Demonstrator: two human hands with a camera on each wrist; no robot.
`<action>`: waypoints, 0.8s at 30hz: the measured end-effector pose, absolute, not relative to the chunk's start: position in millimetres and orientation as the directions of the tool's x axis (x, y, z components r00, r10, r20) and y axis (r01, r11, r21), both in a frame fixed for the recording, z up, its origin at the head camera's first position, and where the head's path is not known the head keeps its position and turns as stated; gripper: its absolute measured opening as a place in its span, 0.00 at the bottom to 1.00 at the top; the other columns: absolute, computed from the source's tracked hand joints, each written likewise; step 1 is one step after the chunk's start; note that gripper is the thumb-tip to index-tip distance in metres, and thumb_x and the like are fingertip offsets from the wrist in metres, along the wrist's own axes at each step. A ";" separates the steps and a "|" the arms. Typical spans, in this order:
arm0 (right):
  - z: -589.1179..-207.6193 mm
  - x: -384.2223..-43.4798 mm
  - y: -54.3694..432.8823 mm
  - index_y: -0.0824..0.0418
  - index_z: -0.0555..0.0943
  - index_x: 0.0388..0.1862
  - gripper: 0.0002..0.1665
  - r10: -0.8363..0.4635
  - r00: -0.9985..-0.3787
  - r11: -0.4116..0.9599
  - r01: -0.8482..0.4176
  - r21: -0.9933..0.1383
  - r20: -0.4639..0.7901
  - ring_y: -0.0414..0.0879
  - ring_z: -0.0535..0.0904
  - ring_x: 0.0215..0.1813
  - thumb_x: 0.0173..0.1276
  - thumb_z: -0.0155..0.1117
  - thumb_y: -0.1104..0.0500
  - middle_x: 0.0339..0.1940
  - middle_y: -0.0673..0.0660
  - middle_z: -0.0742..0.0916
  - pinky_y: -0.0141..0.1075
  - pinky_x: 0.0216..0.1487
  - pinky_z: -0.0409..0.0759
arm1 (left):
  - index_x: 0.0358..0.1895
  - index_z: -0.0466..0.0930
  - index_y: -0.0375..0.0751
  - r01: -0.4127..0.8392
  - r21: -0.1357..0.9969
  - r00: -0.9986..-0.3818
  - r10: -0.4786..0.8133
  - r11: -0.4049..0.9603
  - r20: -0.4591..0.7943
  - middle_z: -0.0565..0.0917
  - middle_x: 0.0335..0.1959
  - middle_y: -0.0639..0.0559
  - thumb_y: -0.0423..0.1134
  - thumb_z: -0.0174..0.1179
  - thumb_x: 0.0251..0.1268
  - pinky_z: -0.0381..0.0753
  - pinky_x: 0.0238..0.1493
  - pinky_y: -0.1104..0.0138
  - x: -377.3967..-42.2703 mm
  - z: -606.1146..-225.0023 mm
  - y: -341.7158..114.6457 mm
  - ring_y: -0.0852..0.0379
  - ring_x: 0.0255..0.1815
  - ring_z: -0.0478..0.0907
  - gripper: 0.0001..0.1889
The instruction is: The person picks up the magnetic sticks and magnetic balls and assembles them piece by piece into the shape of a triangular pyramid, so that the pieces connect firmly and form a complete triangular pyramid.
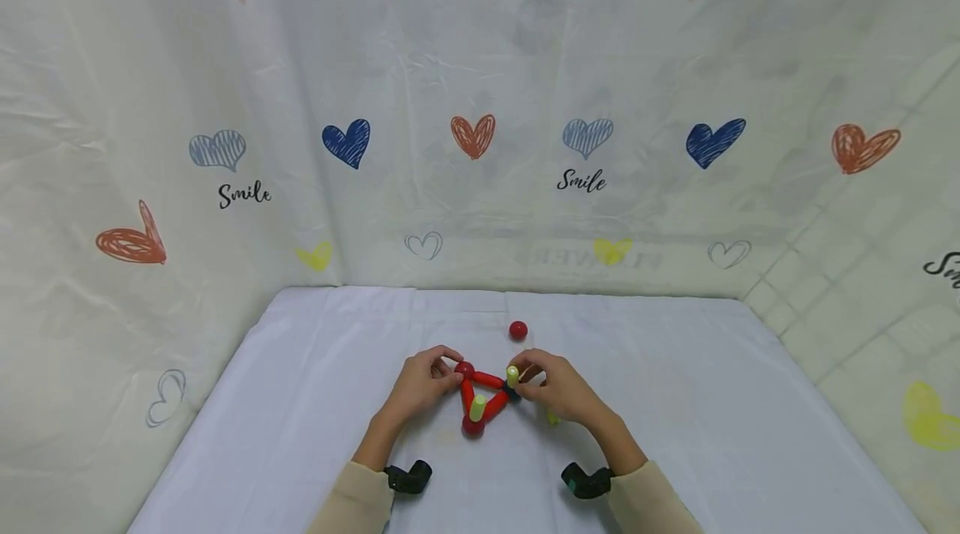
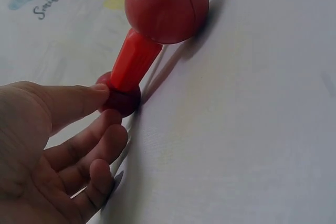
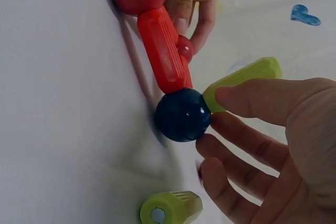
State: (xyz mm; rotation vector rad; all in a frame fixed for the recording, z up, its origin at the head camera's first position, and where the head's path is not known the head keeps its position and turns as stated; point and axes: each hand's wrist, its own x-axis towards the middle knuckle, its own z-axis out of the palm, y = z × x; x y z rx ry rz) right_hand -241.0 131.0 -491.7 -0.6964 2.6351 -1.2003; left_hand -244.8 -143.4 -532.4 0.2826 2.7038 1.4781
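A triangle of red rods (image 3: 160, 51) lies on the table, joined at its corners by two red balls and a dark blue ball (image 3: 182, 115). My left hand (image 1: 422, 384) pinches the far-left red ball (image 2: 125, 102) between thumb and fingers. At the right corner, my right hand (image 1: 564, 389) grips a yellow-green rod (image 3: 260, 72) by its lower end, where it meets the blue ball. This rod points upward. Another yellow-green rod (image 1: 477, 408) stands up from the near red ball (image 1: 472, 427).
Beyond the triangle sits a loose red ball (image 1: 518, 330). A loose yellow-green rod (image 3: 181, 207) lies beside the right hand, mostly hidden under it in the head view. White cloth covers the table (image 1: 337, 334), and a heart-printed curtain (image 1: 510, 209) hangs behind.
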 end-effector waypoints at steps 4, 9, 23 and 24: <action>-491.8 -241.1 132.5 0.50 0.83 0.48 0.12 -0.487 -0.873 0.582 -0.344 -0.737 0.023 0.47 0.82 0.49 0.68 0.71 0.62 0.45 0.47 0.86 0.37 0.47 0.79 | 0.55 0.83 0.51 0.160 0.839 -0.971 0.236 0.520 0.039 0.87 0.39 0.53 0.36 0.64 0.71 0.81 0.36 0.68 -245.0 -531.5 -146.0 0.59 0.31 0.81 0.13; -491.8 -240.6 132.0 0.50 0.83 0.48 0.13 -0.483 -0.875 0.599 -0.315 -0.736 -0.019 0.47 0.82 0.49 0.67 0.72 0.62 0.45 0.48 0.86 0.39 0.48 0.81 | 0.67 0.77 0.55 0.158 0.857 -0.933 0.358 0.490 -0.032 0.86 0.54 0.50 0.27 0.56 0.67 0.82 0.43 0.66 -243.3 -527.6 -153.1 0.57 0.39 0.82 0.27; -482.5 -242.0 150.4 0.54 0.83 0.50 0.12 -0.392 -0.919 0.668 -0.261 -0.697 -0.031 0.43 0.80 0.43 0.68 0.70 0.60 0.39 0.48 0.85 0.36 0.42 0.79 | 0.76 0.67 0.56 0.167 0.844 -0.868 0.482 0.510 -0.119 0.77 0.64 0.52 0.42 0.76 0.54 0.79 0.37 0.65 -239.0 -522.1 -158.6 0.54 0.46 0.77 0.43; -482.7 -242.7 152.5 0.54 0.83 0.50 0.12 -0.385 -0.922 0.682 -0.249 -0.688 -0.048 0.44 0.79 0.41 0.68 0.71 0.60 0.37 0.49 0.84 0.36 0.40 0.78 | 0.76 0.67 0.57 0.163 0.839 -0.872 0.473 0.519 -0.123 0.77 0.63 0.53 0.45 0.77 0.54 0.79 0.38 0.65 -238.7 -522.3 -157.8 0.55 0.46 0.77 0.44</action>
